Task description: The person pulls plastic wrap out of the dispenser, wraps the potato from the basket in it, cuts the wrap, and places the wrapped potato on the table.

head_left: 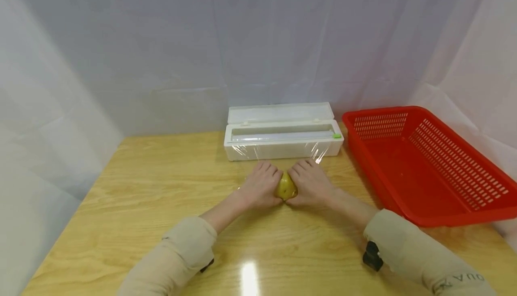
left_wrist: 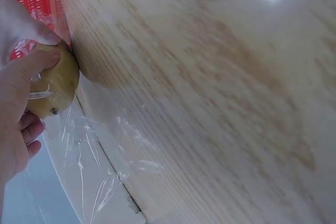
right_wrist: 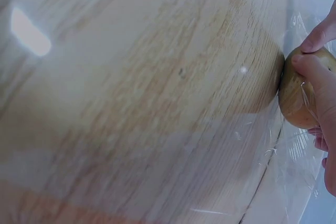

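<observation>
Both hands hold a rounded, yellow-brown pear-like fruit [head_left: 286,187] from opposite sides, low over the wooden table. My left hand [head_left: 264,185] grips its left side and my right hand [head_left: 310,183] its right, the thumbs meeting at the near side. Clear cling film [left_wrist: 84,156] lies over the fruit and stretches away toward the white dispenser box [head_left: 282,149]. A small dark spot shows on the fruit [left_wrist: 62,80] in the left wrist view. In the right wrist view a thumb presses the film against the fruit [right_wrist: 296,100].
Behind the hands the dispenser's lid [head_left: 279,113] stands raised, with a film roll inside and a small green piece [head_left: 337,136] at the right end. A red plastic basket [head_left: 387,181] stands to the right. White sheeting [head_left: 169,58] hangs behind the wooden table [head_left: 161,179].
</observation>
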The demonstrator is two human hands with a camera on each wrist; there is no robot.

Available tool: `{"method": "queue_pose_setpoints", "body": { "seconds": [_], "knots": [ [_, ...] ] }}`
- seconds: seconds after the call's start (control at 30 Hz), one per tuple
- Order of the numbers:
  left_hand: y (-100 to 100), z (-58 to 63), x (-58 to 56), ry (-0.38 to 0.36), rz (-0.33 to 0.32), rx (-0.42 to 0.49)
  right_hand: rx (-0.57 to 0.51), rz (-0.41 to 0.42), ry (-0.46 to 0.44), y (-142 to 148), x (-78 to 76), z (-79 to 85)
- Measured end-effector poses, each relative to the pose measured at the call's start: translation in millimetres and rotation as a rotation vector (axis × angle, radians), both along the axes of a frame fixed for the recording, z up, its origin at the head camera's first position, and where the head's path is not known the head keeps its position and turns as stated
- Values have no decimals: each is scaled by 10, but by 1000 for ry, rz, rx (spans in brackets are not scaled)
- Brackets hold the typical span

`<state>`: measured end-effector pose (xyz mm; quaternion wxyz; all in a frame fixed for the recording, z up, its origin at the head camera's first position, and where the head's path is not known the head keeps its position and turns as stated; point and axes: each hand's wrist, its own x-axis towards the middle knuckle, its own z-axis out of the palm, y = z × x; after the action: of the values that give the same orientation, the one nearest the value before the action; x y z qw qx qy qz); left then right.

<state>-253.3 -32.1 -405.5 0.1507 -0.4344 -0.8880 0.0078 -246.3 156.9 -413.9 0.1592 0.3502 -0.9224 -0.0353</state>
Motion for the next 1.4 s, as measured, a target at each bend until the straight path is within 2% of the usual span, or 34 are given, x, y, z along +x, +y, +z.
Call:
{"method": "queue_pose_setpoints", "body": {
  "seconds": [0.1,0.43,0.8,1.4],
  "knots": [
    [-1,10,4,9,-1,-2,10,13,1,3,-1,27],
    [-6,21,37,-28,16,-34,15,54,10,13,-5,10],
    [-15,40,67,-62,18,-52,1,60,-21,15,18,34],
    [-41,45,75,-95,-14,2,-13,114,-35,34,32,63]
  ]
}}
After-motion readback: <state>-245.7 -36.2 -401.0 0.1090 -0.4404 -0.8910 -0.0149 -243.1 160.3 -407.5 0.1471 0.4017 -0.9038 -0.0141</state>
